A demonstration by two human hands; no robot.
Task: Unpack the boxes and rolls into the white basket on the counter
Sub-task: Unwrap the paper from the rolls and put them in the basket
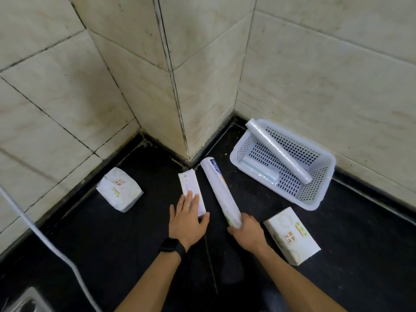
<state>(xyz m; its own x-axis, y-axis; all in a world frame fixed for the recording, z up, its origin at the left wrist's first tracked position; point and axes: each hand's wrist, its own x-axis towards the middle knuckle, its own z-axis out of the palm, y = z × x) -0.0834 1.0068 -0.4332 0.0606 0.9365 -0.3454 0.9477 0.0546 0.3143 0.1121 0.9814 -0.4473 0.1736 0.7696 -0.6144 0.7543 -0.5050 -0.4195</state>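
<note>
The white basket [315, 202] stands at the right against the tiled wall. Inside it a clear film roll [278, 150] leans across the mesh above a flat clear packet [258, 171]. On the black counter lies a long white box [191, 186]; my left hand [188, 218] rests flat on its near end, fingers apart. Beside it lies a long white roll [219, 191], and my right hand [246, 233] grips its near end. A white tissue box [291, 236] lies right of that hand. A soft white tissue pack [119, 190] lies at the left.
Tiled walls and a jutting pillar corner [182, 122] close off the back of the black counter [117, 248]. A white cable [56, 248] runs across the left. A metal sink edge [24, 300] shows at the bottom left.
</note>
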